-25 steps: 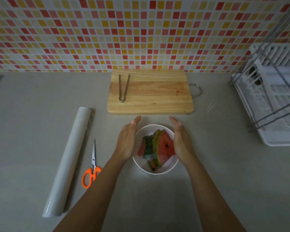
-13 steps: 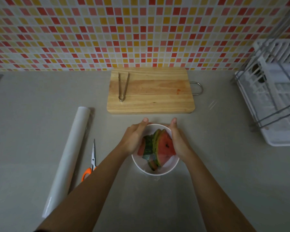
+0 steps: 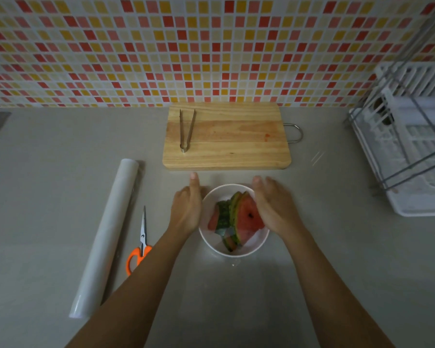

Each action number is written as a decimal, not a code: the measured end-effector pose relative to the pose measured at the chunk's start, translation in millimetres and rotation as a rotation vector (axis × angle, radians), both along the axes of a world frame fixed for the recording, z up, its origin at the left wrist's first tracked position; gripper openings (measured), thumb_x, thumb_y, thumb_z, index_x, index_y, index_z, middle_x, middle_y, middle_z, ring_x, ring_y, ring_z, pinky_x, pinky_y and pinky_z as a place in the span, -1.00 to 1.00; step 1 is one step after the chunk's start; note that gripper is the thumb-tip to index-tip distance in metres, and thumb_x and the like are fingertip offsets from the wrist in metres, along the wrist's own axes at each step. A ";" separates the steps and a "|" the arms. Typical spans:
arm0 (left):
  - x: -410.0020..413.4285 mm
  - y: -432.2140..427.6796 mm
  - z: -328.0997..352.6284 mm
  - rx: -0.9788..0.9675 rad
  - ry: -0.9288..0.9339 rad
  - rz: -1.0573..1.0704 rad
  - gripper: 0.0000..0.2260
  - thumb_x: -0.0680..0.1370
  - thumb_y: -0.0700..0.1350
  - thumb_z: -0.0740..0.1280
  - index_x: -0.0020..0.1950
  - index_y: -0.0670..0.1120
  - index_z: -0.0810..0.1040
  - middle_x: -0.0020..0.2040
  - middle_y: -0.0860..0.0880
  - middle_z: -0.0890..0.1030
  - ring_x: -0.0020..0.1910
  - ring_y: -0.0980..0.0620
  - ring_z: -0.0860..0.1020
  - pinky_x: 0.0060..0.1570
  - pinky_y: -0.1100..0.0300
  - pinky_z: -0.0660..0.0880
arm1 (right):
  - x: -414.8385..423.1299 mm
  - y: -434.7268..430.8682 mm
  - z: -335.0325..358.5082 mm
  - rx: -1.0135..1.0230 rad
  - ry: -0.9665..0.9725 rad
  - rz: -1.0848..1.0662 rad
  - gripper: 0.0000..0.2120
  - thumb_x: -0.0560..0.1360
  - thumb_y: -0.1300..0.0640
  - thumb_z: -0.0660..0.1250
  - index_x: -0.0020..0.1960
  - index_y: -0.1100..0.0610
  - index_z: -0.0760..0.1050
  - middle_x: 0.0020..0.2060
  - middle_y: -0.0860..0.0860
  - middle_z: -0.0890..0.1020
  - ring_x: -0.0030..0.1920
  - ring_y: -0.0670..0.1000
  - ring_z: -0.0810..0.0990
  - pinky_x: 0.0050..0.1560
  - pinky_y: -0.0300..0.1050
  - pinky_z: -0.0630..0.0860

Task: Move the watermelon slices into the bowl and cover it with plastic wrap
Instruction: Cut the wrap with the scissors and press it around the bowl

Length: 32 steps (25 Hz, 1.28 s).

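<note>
A white bowl (image 3: 212, 243) stands on the grey counter just in front of the cutting board. Several watermelon slices (image 3: 246, 218) with red flesh and green rind stand on edge inside it. A faint glint of clear plastic wrap (image 3: 233, 263) shows at the bowl's near edge; how far the film reaches I cannot tell. My left hand (image 3: 186, 209) lies flat against the bowl's left side, fingers straight and pointing away from me. My right hand (image 3: 274, 209) rests on the right rim, slightly blurred, hiding part of the rim and a slice. Neither hand grips anything.
The plastic wrap roll (image 3: 106, 237) lies at the left, with orange-handled scissors (image 3: 140, 247) beside it. A wooden cutting board (image 3: 236, 141) with metal tongs (image 3: 186, 129) sits against the tiled wall. A white dish rack (image 3: 412, 146) stands at the right.
Half a second ago both hands curled round the bowl's far rim with fingertips close together. Now they have slid apart to its left and right sides. The bowl has stayed in place.
</note>
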State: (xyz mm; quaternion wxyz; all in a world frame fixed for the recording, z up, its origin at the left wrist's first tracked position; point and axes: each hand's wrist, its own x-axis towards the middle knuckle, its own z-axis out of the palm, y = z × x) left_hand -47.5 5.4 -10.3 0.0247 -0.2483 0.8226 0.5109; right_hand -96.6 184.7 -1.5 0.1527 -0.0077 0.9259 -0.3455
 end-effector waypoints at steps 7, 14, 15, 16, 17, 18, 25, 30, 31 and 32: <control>22.9 32.2 -2.2 0.437 0.053 0.228 -0.40 0.54 0.32 -0.21 0.04 0.23 0.61 0.09 -0.05 0.65 0.11 -0.04 0.59 0.13 0.03 0.52 | 7.4 -9.9 7.3 -0.773 -0.174 -0.530 -0.40 0.57 -0.26 -0.25 0.51 -0.04 0.09 0.52 -0.02 0.18 0.51 0.03 0.14 0.45 -0.02 0.07; 26.1 30.6 4.6 0.462 0.107 0.175 -0.40 0.51 0.35 -0.17 0.33 0.18 0.46 0.16 0.19 0.56 0.13 0.22 0.51 0.02 0.41 0.48 | 29.9 -18.6 3.6 -0.796 -0.278 -0.421 -0.25 0.47 -0.33 -0.32 0.41 0.03 0.28 0.35 0.01 0.41 0.24 0.04 0.42 0.21 -0.07 0.35; 32.0 32.8 3.9 0.426 0.117 0.246 -0.45 0.54 0.34 -0.17 0.16 0.24 0.55 0.05 0.23 0.61 0.05 0.24 0.55 -0.08 0.43 0.48 | 21.0 -15.1 10.3 -0.849 -0.260 -0.429 -0.26 0.48 -0.30 -0.36 0.47 0.01 0.19 0.40 -0.05 0.32 0.33 0.01 0.34 0.30 -0.03 0.26; 36.3 33.3 2.7 0.361 0.136 0.315 -0.45 0.54 0.33 -0.17 0.05 0.24 0.60 -0.01 0.23 0.63 0.04 0.20 0.57 -0.07 0.37 0.45 | 10.7 -9.5 17.6 -0.877 -0.178 -0.442 -0.34 0.53 -0.23 -0.35 0.52 0.00 0.10 0.47 -0.07 0.22 0.44 -0.02 0.21 0.40 -0.05 0.13; 38.9 31.3 0.8 0.314 0.161 0.366 -0.43 0.54 0.32 -0.17 0.06 0.20 0.61 0.03 0.21 0.63 0.10 0.12 0.56 0.02 0.30 0.40 | 4.6 -3.0 21.0 -0.856 -0.074 -0.453 -0.42 0.58 -0.15 -0.31 0.53 0.00 0.06 0.51 -0.08 0.14 0.49 -0.06 0.10 0.43 -0.17 0.03; 37.6 26.2 -1.6 0.301 0.179 0.381 -0.42 0.55 0.31 -0.16 0.17 0.16 0.58 0.12 0.20 0.58 0.20 0.08 0.50 0.13 0.24 0.34 | 5.0 2.0 19.5 -0.804 0.011 -0.465 -0.47 0.61 -0.11 -0.26 0.52 0.01 0.08 0.51 -0.09 0.13 0.49 -0.11 0.08 0.38 -0.33 0.03; 2.3 15.8 0.4 0.308 0.157 -0.069 -0.41 0.54 0.32 -0.13 0.43 0.11 0.35 0.26 0.06 0.48 0.26 0.10 0.43 0.10 0.37 0.41 | 26.4 -25.7 3.8 -0.560 0.063 -0.278 -0.41 0.27 -0.58 -0.25 -0.10 -0.35 0.42 0.00 -0.03 0.57 0.01 -0.10 0.57 0.04 -0.06 0.54; 10.9 16.5 8.3 -0.070 0.163 -0.119 -0.42 0.57 0.28 -0.18 -0.10 0.04 0.57 -0.19 0.09 0.56 -0.18 0.15 0.49 -0.18 0.40 0.36 | 2.2 -17.2 6.1 -0.625 -0.153 -0.198 -0.16 0.16 -0.65 -0.21 0.04 -0.19 0.52 0.10 0.11 0.61 0.12 0.07 0.58 0.21 0.13 0.49; 8.3 15.6 12.7 -0.111 0.098 -0.110 -0.41 0.56 0.30 -0.19 -0.25 0.02 0.50 -0.26 0.05 0.54 -0.22 0.08 0.48 -0.22 0.28 0.36 | 0.1 -16.0 6.2 -0.667 -0.165 -0.253 -0.10 0.20 -0.62 -0.18 0.21 -0.10 0.48 0.22 0.12 0.56 0.22 0.07 0.52 0.29 0.11 0.42; 5.9 14.2 15.9 -0.125 0.048 -0.094 -0.44 0.56 0.29 -0.19 -0.29 0.03 0.46 -0.25 0.02 0.52 -0.21 0.02 0.48 -0.17 0.20 0.35 | 1.5 -14.6 8.7 -0.672 -0.101 -0.344 -0.10 0.27 -0.55 -0.15 0.35 -0.02 0.39 0.35 0.08 0.46 0.32 0.04 0.44 0.36 0.05 0.34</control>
